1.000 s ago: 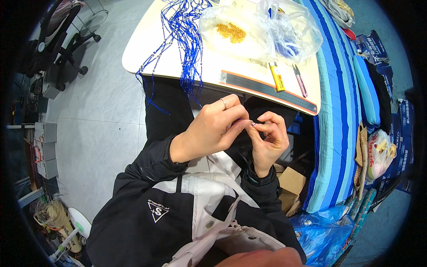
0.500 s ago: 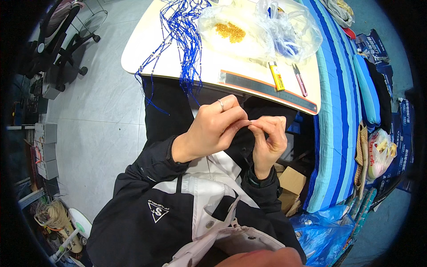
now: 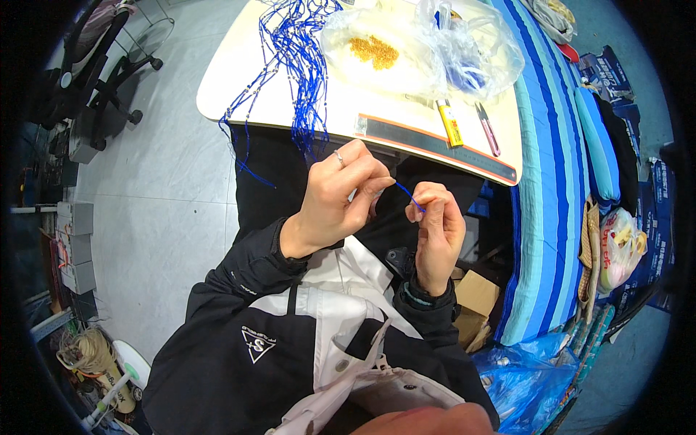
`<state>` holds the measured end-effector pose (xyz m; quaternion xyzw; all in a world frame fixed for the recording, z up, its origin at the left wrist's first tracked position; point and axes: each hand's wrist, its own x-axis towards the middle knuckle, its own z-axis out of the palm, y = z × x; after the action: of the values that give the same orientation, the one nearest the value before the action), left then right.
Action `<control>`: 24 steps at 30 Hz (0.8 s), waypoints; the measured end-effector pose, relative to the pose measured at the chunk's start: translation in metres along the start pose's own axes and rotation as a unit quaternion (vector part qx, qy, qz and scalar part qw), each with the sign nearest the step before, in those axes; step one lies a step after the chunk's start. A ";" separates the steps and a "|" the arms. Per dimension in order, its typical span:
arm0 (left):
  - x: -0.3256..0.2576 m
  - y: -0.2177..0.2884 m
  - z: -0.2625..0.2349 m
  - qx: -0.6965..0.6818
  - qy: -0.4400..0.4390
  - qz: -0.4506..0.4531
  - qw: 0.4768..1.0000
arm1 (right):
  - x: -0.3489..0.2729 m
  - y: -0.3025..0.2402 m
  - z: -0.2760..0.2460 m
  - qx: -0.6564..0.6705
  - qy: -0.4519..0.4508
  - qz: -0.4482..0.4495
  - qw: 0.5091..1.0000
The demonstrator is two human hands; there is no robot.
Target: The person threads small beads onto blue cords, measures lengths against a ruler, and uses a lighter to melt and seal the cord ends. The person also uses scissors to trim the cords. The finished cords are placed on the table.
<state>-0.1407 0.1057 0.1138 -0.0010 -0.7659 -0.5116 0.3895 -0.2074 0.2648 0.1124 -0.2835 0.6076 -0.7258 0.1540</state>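
A short length of blue cord (image 3: 409, 194) stretches between my two hands, in front of the table edge and above my lap. My left hand (image 3: 342, 190), with a ring on one finger, pinches one end between thumb and fingertip. The fingers of my right hand (image 3: 438, 230) are closed on the other end. Whether a bead sits on the cord under my fingertips is hidden. On the table, a bundle of blue beaded cords (image 3: 297, 69) hangs over the front edge, and small gold beads (image 3: 374, 52) lie in a heap on clear plastic.
A black ruler (image 3: 406, 136) lies along the table's front edge, with a yellow lighter (image 3: 449, 123) and pink-handled tweezers (image 3: 488, 130) by it. A clear plastic bag (image 3: 493, 54) stands behind. To the right is a blue striped cloth (image 3: 554, 181); a wheeled chair (image 3: 109, 87) is far left.
My hands have moved apart, the left one shifting left and slightly up. The blue cord now shows stretched between them, where before the fingertips met.
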 end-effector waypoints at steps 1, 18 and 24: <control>0.000 0.000 0.001 -0.002 -0.005 -0.002 1.000 | -0.001 -0.001 0.000 0.017 0.000 0.017 1.000; -0.003 -0.002 0.000 0.030 0.010 -0.002 1.000 | -0.004 0.005 -0.001 -0.066 0.042 -0.006 0.997; 0.006 -0.001 -0.013 0.123 0.093 0.088 0.984 | 0.002 0.011 -0.013 -0.222 0.147 -0.138 0.954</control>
<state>-0.1381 0.0927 0.1188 0.0269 -0.7800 -0.3752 0.5000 -0.2183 0.2720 0.1003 -0.2812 0.7242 -0.6208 -0.1054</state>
